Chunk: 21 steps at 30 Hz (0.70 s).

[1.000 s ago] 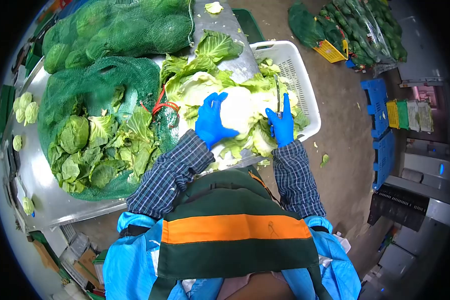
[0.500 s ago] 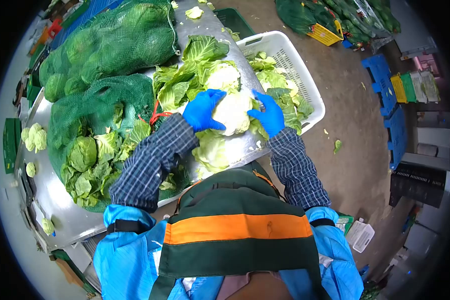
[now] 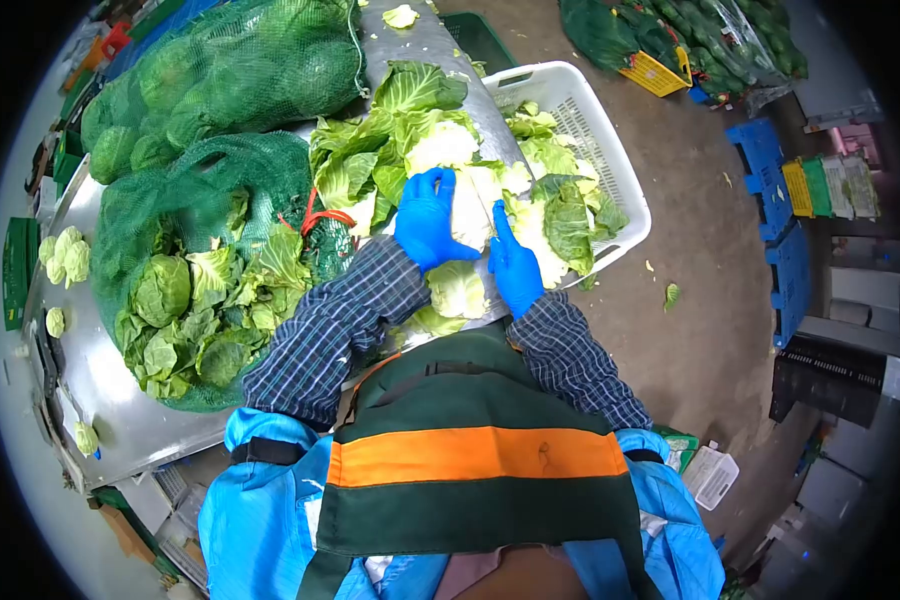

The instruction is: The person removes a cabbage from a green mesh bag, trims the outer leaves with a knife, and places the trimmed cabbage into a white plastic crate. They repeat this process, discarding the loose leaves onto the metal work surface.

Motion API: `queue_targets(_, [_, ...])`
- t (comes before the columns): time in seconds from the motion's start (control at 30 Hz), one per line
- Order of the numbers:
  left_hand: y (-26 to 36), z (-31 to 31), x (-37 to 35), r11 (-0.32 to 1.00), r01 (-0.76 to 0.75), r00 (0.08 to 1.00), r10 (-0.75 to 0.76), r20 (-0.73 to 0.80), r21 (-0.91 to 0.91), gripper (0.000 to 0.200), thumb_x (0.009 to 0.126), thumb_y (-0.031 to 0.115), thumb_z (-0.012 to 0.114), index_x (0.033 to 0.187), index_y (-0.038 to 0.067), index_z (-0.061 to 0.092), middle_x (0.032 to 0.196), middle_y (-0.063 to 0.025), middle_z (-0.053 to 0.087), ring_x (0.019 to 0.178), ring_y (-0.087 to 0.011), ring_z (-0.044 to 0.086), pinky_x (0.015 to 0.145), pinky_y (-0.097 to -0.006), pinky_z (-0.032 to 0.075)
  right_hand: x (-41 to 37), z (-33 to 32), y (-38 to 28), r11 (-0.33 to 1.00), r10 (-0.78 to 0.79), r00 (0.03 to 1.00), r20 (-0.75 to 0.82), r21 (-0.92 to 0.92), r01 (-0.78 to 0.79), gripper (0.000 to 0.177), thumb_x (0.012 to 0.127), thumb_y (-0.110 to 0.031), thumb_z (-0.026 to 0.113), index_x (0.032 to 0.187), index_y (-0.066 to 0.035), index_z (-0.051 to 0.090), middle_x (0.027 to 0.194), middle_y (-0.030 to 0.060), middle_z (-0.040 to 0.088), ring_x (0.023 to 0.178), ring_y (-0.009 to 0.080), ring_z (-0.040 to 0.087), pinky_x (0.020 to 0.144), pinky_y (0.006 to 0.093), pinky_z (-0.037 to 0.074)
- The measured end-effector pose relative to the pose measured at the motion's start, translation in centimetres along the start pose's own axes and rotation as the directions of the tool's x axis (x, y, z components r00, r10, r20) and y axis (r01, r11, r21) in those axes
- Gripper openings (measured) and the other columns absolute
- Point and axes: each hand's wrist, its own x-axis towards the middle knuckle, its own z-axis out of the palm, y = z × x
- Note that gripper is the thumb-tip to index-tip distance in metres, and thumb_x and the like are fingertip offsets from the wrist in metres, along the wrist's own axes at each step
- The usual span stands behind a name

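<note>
Both hands wear blue gloves. My left hand [image 3: 426, 224] grips the left side of a pale cabbage head [image 3: 472, 208], its fingers at the upper left and its thumb underneath. At the head's right side is my right hand [image 3: 516, 264], its index finger stretched upward and its other fingers curled; what they hold, if anything, is hidden. Another pale head [image 3: 442, 146] sits just above, among loose green leaves [image 3: 352, 170]. Below my hands, a light green leafy piece [image 3: 457, 290] lies near the metal table's edge.
A white crate [image 3: 625, 180] with leaves stands at the table's right side. On the left lie a full green net bag [image 3: 240, 80] and an open net [image 3: 135, 225] with cabbages. Several small heads lie on the metal table [image 3: 135, 420]. Blue pallets [image 3: 790, 280] are at far right.
My right hand has moved down and left, changing from spread fingers to a pointing index finger with the others curled. My left hand has shifted slightly right, and the view has moved a little.
</note>
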Motion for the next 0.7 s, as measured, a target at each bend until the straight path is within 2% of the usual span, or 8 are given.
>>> queue_targets(0.07, [-0.1, 1.1, 0.9, 1.0, 0.0, 1.0, 0.0, -0.011, 0.011, 0.117, 0.038, 0.048, 0.086, 0.131, -0.003, 0.037, 0.128, -0.0217, 0.039, 0.11, -0.038, 0.044, 0.092, -0.045, 0.042, 0.4, -0.2, -0.1, 1.0, 0.024, 1.0, 0.005, 0.013, -0.024, 0.055, 0.093, -0.016, 0.042, 0.145, -0.026, 0.025, 0.065, 0.0229, 0.057, 0.055, 0.0307, 0.057, 0.055, 0.0409, 0.044])
queue_targets(0.13, [0.5, 0.2, 1.9, 0.993, 0.11, 0.98, -0.1, 0.17, -0.051, 0.118, 0.039, 0.046, 0.088, 0.132, -0.004, 0.034, 0.128, -0.0232, 0.04, 0.115, -0.0411, 0.041, 0.099, -0.0453, 0.037, 0.3, -0.1, -0.2, 0.998, 0.052, 0.999, 0.01, 0.027, -0.053, 0.056, 0.093, -0.016, 0.042, 0.145, -0.026, 0.023, 0.066, 0.024, 0.057, 0.055, 0.0319, 0.058, 0.055, 0.0413, 0.044])
queue_targets(0.23, [0.8, -0.9, 2.7, 0.985, 0.156, 0.949, -0.131, 0.288, -0.066, 0.118, 0.039, 0.049, 0.087, 0.13, -0.004, 0.035, 0.129, -0.0235, 0.039, 0.114, -0.0412, 0.041, 0.098, -0.0459, 0.037, 0.7, 0.1, -0.5, 0.997, 0.08, 0.997, -0.019, 0.0, -0.08, 0.054, 0.094, -0.021, 0.04, 0.145, -0.025, 0.022, 0.068, 0.0264, 0.058, 0.058, 0.0356, 0.058, 0.056, 0.0438, 0.045])
queue_targets(0.3, [0.4, -0.1, 3.0, 0.986, 0.154, 0.956, -0.133, 0.262, -0.061, 0.118, 0.039, 0.051, 0.087, 0.13, -0.004, 0.035, 0.129, -0.0235, 0.04, 0.114, -0.0409, 0.042, 0.098, -0.0459, 0.038, 1.2, 0.2, -0.7, 0.981, 0.05, 0.997, -0.057, -0.182, -0.06, 0.052, 0.095, -0.026, 0.039, 0.145, -0.025, 0.023, 0.07, 0.0264, 0.059, 0.059, 0.0389, 0.058, 0.058, 0.0472, 0.045])
queue_targets(0.43, [0.2, 0.7, 3.4, 0.981, 0.195, 0.955, -0.191, 0.226, 0.004, 0.12, 0.039, 0.057, 0.085, 0.129, -0.004, 0.036, 0.125, -0.0235, 0.043, 0.11, -0.0396, 0.045, 0.095, -0.0449, 0.041, 4.3, -1.0, -0.9, 0.978, 0.118, 0.993, 0.0, -0.171, -0.116, 0.049, 0.095, -0.031, 0.037, 0.143, -0.031, 0.026, 0.078, 0.0262, 0.061, 0.065, 0.04, 0.059, 0.061, 0.0488, 0.045])
queue_targets(0.5, [0.1, 1.1, 3.7, 0.978, 0.208, 0.953, -0.206, 0.224, 0.015, 0.119, 0.039, 0.058, 0.084, 0.128, -0.005, 0.037, 0.123, -0.0235, 0.045, 0.109, -0.0393, 0.046, 0.094, -0.0446, 0.042, 4.9, -1.3, -1.0, 0.969, 0.152, 0.987, 0.051, -0.202, -0.139, 0.048, 0.094, -0.028, 0.038, 0.142, -0.027, 0.029, 0.081, 0.0228, 0.063, 0.07, 0.0379, 0.061, 0.064, 0.0478, 0.046])
queue_targets(0.63, [0.4, 1.2, 4.0, 0.951, 0.309, 0.927, -0.3, 0.226, -0.003, 0.116, 0.04, 0.058, 0.084, 0.126, -0.004, 0.038, 0.121, -0.0236, 0.046, 0.106, -0.0388, 0.05, 0.091, -0.0443, 0.044, 7.7, -1.6, -0.2, 0.952, 0.184, 0.979, 0.086, -0.264, -0.156, 0.047, 0.095, -0.032, 0.034, 0.141, -0.026, 0.03, 0.093, 0.0253, 0.062, 0.081, 0.0398, 0.061, 0.073, 0.0493, 0.047])
queue_targets(0.7, [2.2, -1.1, 3.9, 0.952, 0.304, 0.916, -0.302, 0.266, 0.032, 0.114, 0.041, 0.056, 0.084, 0.127, -0.001, 0.038, 0.122, -0.0224, 0.045, 0.107, -0.0382, 0.049, 0.091, -0.0436, 0.045, 10.9, -1.4, 4.8, 0.963, 0.181, 0.982, 0.046, -0.209, -0.168, 0.047, 0.095, -0.033, 0.034, 0.141, -0.025, 0.03, 0.095, 0.0255, 0.062, 0.082, 0.0397, 0.061, 0.073, 0.0493, 0.047])
